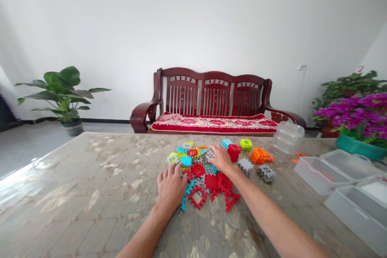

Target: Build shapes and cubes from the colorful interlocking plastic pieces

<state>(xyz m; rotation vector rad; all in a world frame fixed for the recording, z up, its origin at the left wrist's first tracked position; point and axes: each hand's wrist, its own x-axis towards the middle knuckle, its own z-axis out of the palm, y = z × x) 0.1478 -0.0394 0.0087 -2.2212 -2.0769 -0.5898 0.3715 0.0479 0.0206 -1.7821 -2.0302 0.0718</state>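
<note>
A loose pile of plastic interlocking tiles in red, blue, lime, grey and orange lies in front of me. My left hand (171, 183) rests at the pile's left edge, fingers stretched out, close to a light-blue tile (186, 161). My right hand (221, 159) reaches over the far right of the pile. Its thumb and fingers close on a grey lattice tile (208, 154). Nearest me lies a red frame-shaped tile (193, 203). Right of that hand stand sorted stacks: red tiles (234, 152), light-grey tiles (245, 167), dark-grey tiles (266, 173) and orange tiles (260, 155).
Clear plastic boxes (323, 175) sit on the table's right side, with stacked round clear containers (287, 139) behind them. Purple flowers (356, 115) in a teal planter (359, 148) stand at the far right. A wooden bench (211, 92) is beyond the table (99, 193).
</note>
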